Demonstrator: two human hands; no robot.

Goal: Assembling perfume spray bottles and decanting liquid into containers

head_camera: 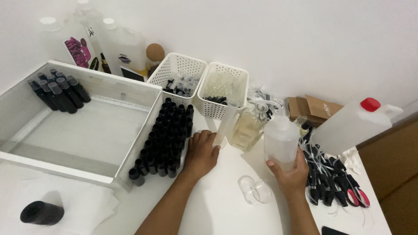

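Observation:
My left hand (201,153) grips the lower end of a clear plastic tube or syringe barrel (227,122) that leans up toward a glass flask of pale yellow liquid (247,126). Beside that hand stands a block of several small black bottles (166,135). My right hand (291,174) is wrapped around a frosted translucent plastic bottle (281,140), held upright just above the white table (217,209). Two clear caps (255,190) lie on the table between my forearms.
A large white tray (93,130) at left holds several black bottles (58,90) in its far corner. Two white perforated baskets (202,82) stand at the back. A red-capped jug (355,124) lies at right above a pile of black spray pumps (328,174). A black cap (41,213) rests on tissue.

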